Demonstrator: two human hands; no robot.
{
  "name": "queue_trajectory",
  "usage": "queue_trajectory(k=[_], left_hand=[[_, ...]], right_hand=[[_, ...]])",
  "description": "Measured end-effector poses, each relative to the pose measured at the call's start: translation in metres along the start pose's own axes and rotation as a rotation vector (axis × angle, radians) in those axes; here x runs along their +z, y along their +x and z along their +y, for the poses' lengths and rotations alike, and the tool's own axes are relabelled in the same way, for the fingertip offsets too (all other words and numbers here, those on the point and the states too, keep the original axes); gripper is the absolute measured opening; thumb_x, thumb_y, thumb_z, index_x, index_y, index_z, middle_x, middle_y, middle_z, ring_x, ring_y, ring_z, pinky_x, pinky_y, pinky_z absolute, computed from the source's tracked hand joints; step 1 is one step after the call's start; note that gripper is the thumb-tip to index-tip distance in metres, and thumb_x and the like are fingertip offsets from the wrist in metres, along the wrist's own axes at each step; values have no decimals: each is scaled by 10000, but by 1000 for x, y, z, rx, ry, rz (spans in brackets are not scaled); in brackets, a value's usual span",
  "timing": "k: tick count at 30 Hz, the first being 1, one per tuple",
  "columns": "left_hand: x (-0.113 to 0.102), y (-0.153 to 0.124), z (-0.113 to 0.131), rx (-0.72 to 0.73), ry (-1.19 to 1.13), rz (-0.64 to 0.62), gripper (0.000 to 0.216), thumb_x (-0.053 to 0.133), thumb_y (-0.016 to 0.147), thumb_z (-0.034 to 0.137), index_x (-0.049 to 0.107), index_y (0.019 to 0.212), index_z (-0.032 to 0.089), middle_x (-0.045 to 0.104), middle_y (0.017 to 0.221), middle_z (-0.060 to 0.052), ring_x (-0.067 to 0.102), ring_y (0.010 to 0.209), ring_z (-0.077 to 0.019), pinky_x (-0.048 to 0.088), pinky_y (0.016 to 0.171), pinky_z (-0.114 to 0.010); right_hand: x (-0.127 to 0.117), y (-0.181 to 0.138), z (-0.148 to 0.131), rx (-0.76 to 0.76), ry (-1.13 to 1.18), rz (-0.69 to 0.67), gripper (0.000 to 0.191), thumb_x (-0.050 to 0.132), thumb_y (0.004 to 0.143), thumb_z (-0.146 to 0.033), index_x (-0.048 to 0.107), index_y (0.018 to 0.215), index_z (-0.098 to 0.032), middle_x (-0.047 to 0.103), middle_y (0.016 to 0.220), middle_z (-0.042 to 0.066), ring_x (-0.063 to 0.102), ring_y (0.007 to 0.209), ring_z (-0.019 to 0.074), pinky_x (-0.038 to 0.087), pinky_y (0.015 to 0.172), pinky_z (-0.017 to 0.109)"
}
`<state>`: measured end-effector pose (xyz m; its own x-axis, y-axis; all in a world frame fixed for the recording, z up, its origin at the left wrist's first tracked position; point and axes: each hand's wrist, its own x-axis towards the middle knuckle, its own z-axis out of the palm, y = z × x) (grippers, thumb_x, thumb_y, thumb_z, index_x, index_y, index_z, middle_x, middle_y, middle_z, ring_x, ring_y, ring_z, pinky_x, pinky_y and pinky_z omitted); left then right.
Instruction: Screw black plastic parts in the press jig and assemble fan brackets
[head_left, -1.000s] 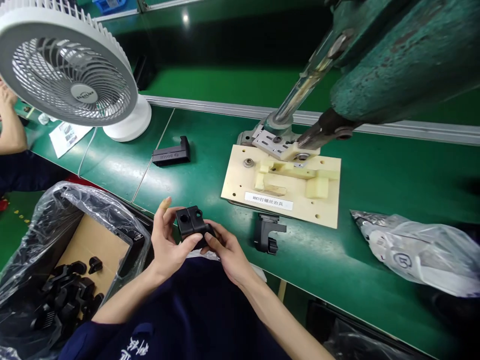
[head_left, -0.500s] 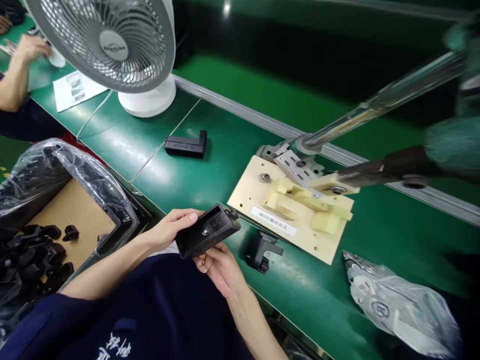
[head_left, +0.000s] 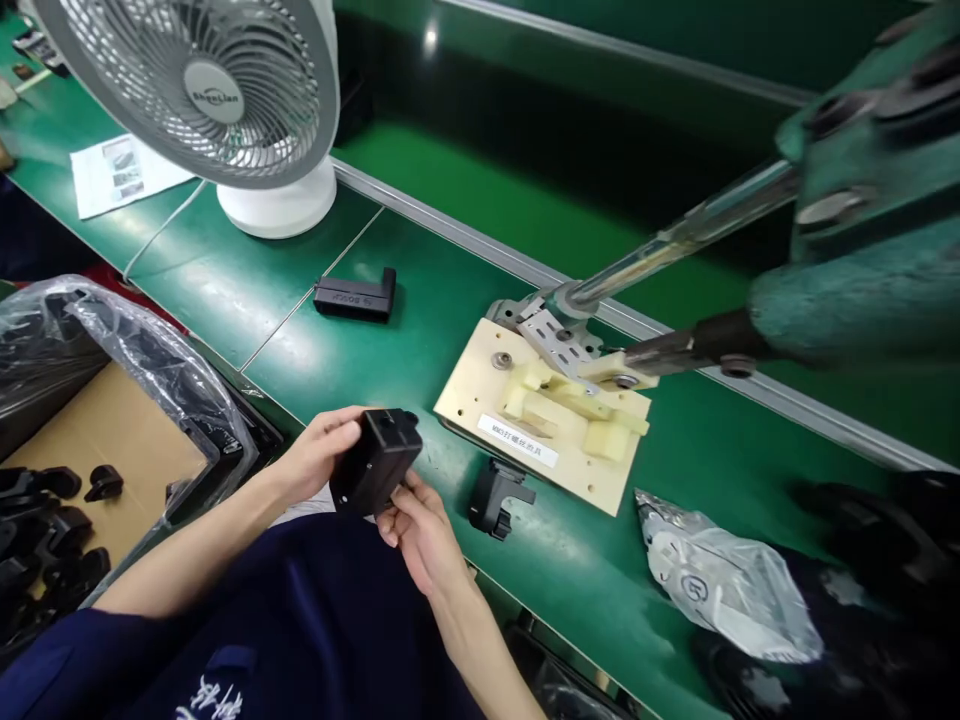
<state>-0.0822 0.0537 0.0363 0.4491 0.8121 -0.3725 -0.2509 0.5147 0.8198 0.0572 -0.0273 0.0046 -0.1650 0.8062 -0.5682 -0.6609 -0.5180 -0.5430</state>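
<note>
Between two hands, left (head_left: 319, 462) and right (head_left: 420, 525), one black housing (head_left: 375, 462).

Green workbench (head_left: 420, 290) under glare, white fan (head_left: 202, 90) behind.

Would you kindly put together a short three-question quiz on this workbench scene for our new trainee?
1. True or false: the left hand and the right hand both hold the black housing.
2. Which thing lies nearest the cream jig plate? A) the white fan B) the small black bracket C) the printed sheet
3. Fill in: the clear bag lies on the ___ mat.
Key: 1 true; 2 B; 3 green.
</note>
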Motion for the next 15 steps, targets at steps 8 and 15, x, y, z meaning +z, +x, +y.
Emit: queue_trajectory(k=[8, 15], left_hand=[[-12, -9, -2, -406, 32, 5, 501, 543, 823, 587, 705, 1018, 154, 716, 1040, -146, 665, 1015, -325, 529, 877, -458], [-8, -20, -26, -659, -269, -298, 593, 659, 721, 646, 712, 951, 102, 728, 846, -127, 693, 751, -237, 542, 707, -327]], right_hand=[[-2, -24, -17, -710, -778, 291, 273, 477, 907, -237, 546, 1172, -232, 622, 932, 49, 625, 789, 168, 530, 698, 299], [-8, -23, -11, -1192, -947, 270, 388, 423, 879, -37, 465, 1222, -214, 567, 1138, 113, 604, 1002, 167, 548, 809, 299]])
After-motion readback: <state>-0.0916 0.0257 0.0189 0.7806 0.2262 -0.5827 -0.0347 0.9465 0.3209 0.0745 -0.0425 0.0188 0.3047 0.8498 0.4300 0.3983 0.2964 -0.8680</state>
